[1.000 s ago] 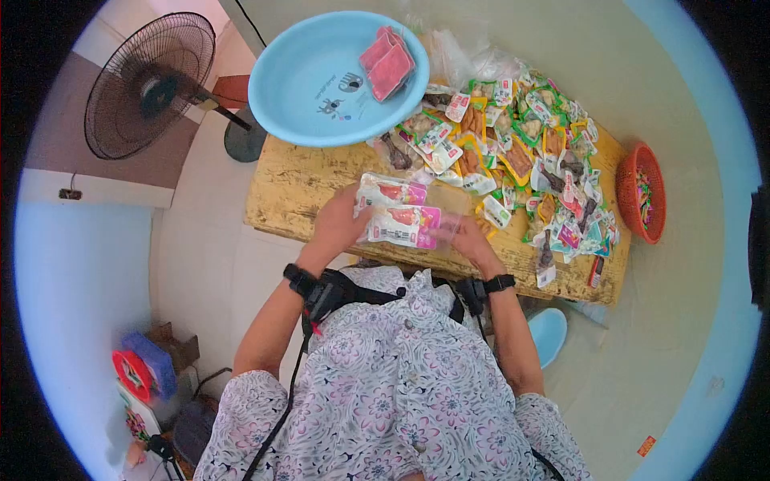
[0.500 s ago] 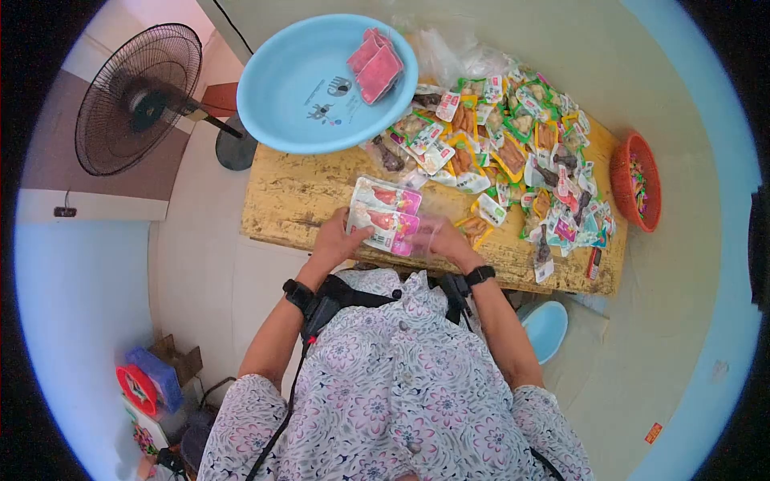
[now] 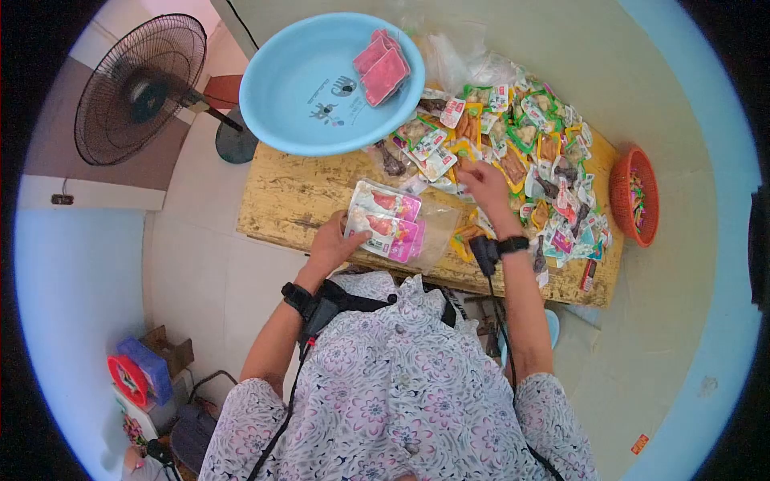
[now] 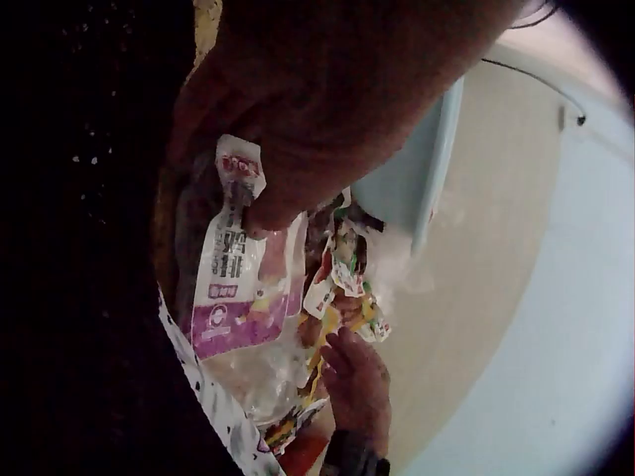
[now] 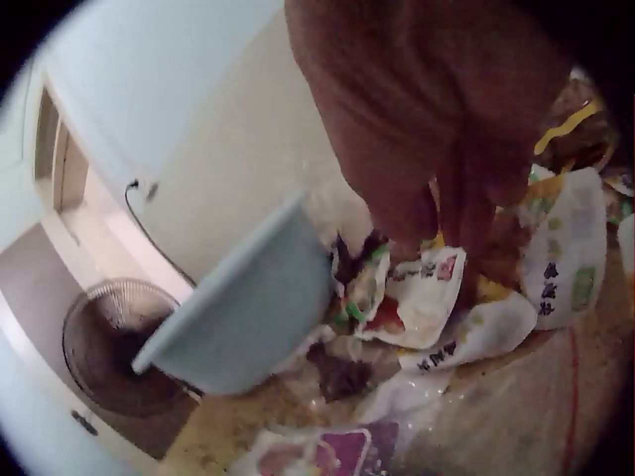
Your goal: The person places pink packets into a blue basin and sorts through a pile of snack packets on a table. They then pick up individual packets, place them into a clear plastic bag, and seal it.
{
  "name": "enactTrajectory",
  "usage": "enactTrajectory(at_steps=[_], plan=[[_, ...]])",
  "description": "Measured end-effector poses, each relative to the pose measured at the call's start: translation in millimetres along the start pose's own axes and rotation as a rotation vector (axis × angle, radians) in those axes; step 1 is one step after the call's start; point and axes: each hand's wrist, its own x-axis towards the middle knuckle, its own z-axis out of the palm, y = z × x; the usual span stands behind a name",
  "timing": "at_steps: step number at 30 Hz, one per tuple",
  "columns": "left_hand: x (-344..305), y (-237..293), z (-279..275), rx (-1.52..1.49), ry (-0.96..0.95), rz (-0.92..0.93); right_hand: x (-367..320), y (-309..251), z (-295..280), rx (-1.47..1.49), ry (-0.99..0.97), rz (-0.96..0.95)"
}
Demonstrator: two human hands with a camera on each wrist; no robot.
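Observation:
My left hand (image 3: pixel 333 244) grips one side of a clear plastic bag (image 3: pixel 437 232), thumb on top. Two white-and-pink snack packets (image 3: pixel 385 220) show in that bag, overlapping; their purple printed end (image 4: pixel 238 322) is toward the camera in the left wrist view. My right hand (image 3: pixel 485 186) is over the near edge of a pile of snack packets (image 3: pixel 521 144), fingers bent downward. In the right wrist view its fingertips are down among yellow and white packets (image 5: pixel 422 307); I cannot tell whether they pinch one.
A light blue basin (image 3: pixel 297 96) with pink-red packs (image 3: pixel 381 68) stands at the table's back left. An orange-red basket (image 3: pixel 634 196) with small colourful items is beyond the right edge. The worn yellow table (image 3: pixel 277 192) carries everything between. A black fan (image 3: pixel 140 88) stands at the left.
My right hand has let go of the clear bag's right side and moved up and right to the packet pile. My left hand still holds the bag, which has come down onto the table's near edge.

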Motion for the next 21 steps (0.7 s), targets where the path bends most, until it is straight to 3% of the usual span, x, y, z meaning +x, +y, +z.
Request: enactTrajectory(at_steps=[4,7,10,13,16,17,20,21], plan=[[-1.4,3.2,-0.9,-0.035,-0.027,-0.050,31.3,-3.0,43.0,-0.522,0.302,-0.310],[-5.7,8.4,-3.2,0.029,0.013,0.008,33.2,-24.0,50.4,-0.716,0.280,-0.210],[-9.1,14.5,-8.1,0.122,0.035,-0.006,32.7,-29.7,44.8,-0.608,-0.008,0.049],[-19.5,43.5,-22.5,0.217,0.102,-0.047,37.1,23.0,36.3,0.004,-0.213,0.019],[-20.5,60.5,-32.9,0.295,0.139,0.030,1.4,18.7,21.9,0.249,-0.063,-0.001],[-19.5,63.5,-36.0,0.318,0.140,0.070,-13.2,5.0,14.7,0.305,-0.087,0.078],[-14.2,87.3,-39.4,-0.030,-0.195,0.023,-56.4,-50.3,-1.6,0.540,-0.100,0.274],[-12.2,93.7,-32.0,-0.183,-0.211,0.057,-67.7,-56.5,3.6,0.565,-0.064,0.267]])
